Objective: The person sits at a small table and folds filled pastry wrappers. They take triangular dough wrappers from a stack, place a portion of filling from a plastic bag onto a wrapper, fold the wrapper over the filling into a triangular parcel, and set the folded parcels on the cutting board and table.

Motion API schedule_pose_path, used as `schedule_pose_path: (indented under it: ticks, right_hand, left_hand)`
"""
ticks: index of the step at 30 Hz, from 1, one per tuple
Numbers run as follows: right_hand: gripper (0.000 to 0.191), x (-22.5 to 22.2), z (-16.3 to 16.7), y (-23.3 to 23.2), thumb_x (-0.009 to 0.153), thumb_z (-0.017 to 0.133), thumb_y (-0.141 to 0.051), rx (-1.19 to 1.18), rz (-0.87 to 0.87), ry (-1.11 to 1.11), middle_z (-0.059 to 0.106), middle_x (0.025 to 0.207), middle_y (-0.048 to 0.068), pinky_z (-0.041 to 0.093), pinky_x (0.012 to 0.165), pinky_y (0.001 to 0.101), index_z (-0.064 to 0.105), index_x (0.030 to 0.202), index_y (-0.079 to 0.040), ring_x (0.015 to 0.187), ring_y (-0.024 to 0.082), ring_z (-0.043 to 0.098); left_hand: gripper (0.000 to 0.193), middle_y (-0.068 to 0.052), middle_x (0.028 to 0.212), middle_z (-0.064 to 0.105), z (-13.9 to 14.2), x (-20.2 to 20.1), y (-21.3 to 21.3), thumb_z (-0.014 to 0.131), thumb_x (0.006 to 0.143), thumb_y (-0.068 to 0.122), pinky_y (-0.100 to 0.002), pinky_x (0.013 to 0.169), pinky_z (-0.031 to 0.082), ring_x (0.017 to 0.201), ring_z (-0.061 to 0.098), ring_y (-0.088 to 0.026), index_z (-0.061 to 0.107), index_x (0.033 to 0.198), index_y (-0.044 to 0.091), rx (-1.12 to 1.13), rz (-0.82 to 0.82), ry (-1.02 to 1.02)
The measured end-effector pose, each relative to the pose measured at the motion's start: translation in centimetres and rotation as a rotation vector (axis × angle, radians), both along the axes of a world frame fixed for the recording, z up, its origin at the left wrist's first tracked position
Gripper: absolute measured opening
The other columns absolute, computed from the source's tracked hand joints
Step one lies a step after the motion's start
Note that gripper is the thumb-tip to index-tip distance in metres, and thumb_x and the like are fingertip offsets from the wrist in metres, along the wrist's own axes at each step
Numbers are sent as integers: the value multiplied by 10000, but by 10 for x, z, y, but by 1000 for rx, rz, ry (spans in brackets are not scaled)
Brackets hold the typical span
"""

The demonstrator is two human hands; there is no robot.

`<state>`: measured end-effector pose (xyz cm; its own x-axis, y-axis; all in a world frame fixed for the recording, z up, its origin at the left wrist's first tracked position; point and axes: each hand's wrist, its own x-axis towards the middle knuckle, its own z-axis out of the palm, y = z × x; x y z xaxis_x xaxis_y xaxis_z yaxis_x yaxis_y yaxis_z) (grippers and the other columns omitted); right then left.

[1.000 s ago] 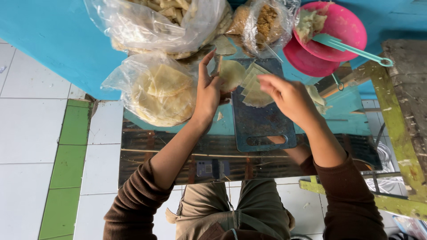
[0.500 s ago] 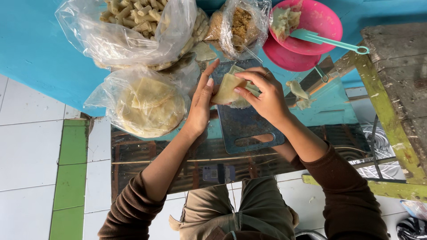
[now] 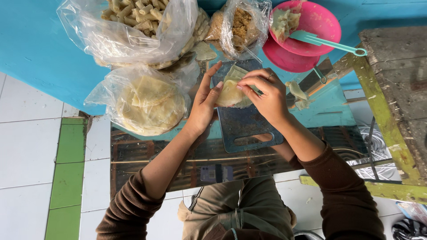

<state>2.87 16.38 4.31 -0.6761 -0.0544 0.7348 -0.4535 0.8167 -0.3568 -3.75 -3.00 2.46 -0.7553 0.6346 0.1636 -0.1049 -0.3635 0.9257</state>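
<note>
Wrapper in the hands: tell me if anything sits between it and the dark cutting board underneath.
Nothing visible does. The left hand and right hand hold the pale folded wrapper directly over the dark cutting board, whose surface below is bare. The bag of wrappers lies off to the left side.

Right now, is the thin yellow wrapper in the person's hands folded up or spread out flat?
Folded. The thin yellow wrapper is doubled over into a small packet, pinched between the left hand and the right hand over the dark cutting board.
</note>
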Motion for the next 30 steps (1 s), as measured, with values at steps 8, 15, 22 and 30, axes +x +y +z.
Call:
schedule_pose_path:
  ticks: [8,15,22,30]
  right_hand:
    - [268,-1,7,1,795,890,-155,228,103,32,676,1082,36,488,892,397,745,1008,-84,1008,244,620]
    - [142,-3,-3,1,911,808,-121,316,50,-21,674,1075,29,461,947,401,727,1020,-83,1031,243,630]
    - [63,-10,-19,9,984,713,-22,-288,203,-279,665,1009,54,524,807,261,664,1016,0,890,143,659]
    - [112,-27,-46,38,1028,634,-89,-993,213,-441,681,1017,52,537,852,263,645,1117,-22,938,109,660]
  left_hand:
    - [567,-124,1422,544,-12,-9,7,421,1118,257,-350,983,586,1180,633,-151,214,1642,193,101,-24,-54]
    - [641,-130,1301,631,-14,-4,5,497,1068,147,-374,984,573,1136,650,-170,203,1636,178,70,-53,-108]
    - [850,-151,1223,674,-12,-3,4,476,926,-135,-339,998,515,1101,652,-177,167,1655,175,61,-91,-18]
    - [828,-146,1224,695,-3,0,0,433,879,-144,-293,959,527,1079,679,-172,244,1622,168,48,-76,-108]
